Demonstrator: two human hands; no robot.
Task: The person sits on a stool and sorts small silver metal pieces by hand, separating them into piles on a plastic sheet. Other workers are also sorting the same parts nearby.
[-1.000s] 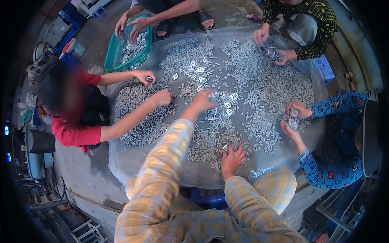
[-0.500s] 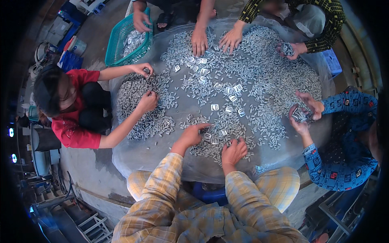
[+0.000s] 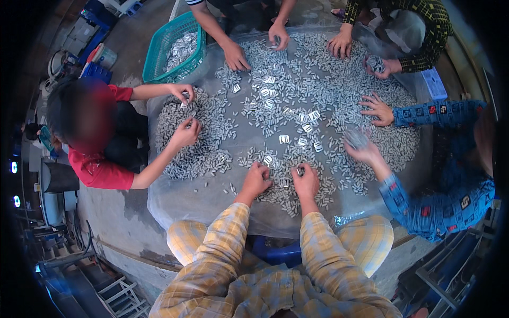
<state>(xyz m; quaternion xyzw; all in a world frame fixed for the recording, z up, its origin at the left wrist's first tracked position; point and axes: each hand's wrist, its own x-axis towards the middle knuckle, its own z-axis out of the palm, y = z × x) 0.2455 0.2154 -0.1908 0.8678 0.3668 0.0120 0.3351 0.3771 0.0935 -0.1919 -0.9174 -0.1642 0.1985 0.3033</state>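
Small grey metal pins lie heaped in front of me, mixed with flat silver slotted buckles. My left hand rests at the near pile's left side with its fingers curled in; what they hold, if anything, is hidden. A buckle lies just beyond its fingertips. Across a narrow gap, my right hand pinches a small metal piece between thumb and forefinger. Another buckle shows among the pins between my hands.
Clear plastic sheeting lies under the heaps. A co-worker in a red shirt picks at the left pile. Other people's hands work at the far side and right. A green basket of buckles stands far left.
Both my hands have drawn in, and my left fingers, stretched out before, are curled now. The far co-worker's hand has left the basket for the pins; the right co-worker's hands have parted.
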